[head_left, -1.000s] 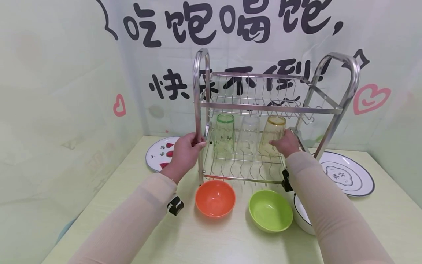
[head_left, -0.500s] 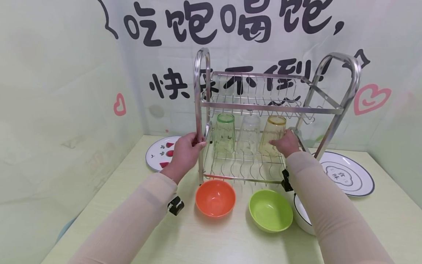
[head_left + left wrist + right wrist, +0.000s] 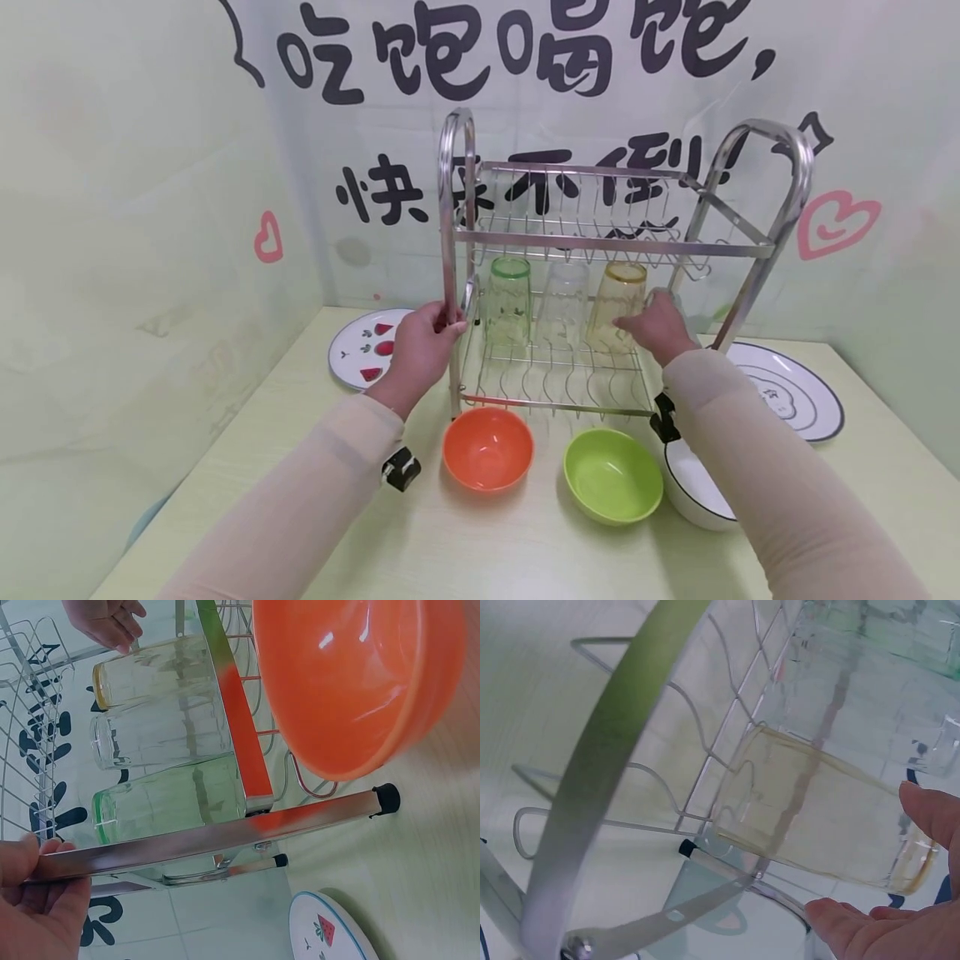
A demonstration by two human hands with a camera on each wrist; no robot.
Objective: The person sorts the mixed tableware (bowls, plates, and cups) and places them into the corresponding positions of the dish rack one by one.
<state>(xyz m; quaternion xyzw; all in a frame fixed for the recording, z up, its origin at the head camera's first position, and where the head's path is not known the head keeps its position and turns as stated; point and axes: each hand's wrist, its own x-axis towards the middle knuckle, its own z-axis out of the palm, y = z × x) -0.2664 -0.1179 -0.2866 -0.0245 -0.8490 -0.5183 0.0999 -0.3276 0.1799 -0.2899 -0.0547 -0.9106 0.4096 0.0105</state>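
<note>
My left hand (image 3: pixel 422 346) grips the front left upright of a two-tier metal dish rack (image 3: pixel 611 247), its thumb and fingers around the bar. Upside down on the lower tier stand three glasses in a row: a green glass (image 3: pixel 509 308), a clear glass (image 3: pixel 565 308) and a yellow-tinted glass (image 3: pixel 619 312). Beside the yellow glass is my right hand (image 3: pixel 660 327), thumb and fingers spread apart. In the right wrist view the thumb overlaps that glass near its end, while the fingertips (image 3: pixel 829 919) lie off its side; whether the thumb touches it cannot be made out.
An orange bowl (image 3: pixel 488 450) and a green bowl (image 3: pixel 612 477) stand before the rack. A white bowl (image 3: pixel 697 492) is partly behind the right sleeve. Plates lie on both sides: a fruit-patterned plate (image 3: pixel 352 350) left, a white plate (image 3: pixel 813 400) right. A wall hanging closes the back.
My right hand has shifted slightly right and lower, away from the yellow glass. The left hand keeps its grip on the upright. The whole head view has drifted a little.
</note>
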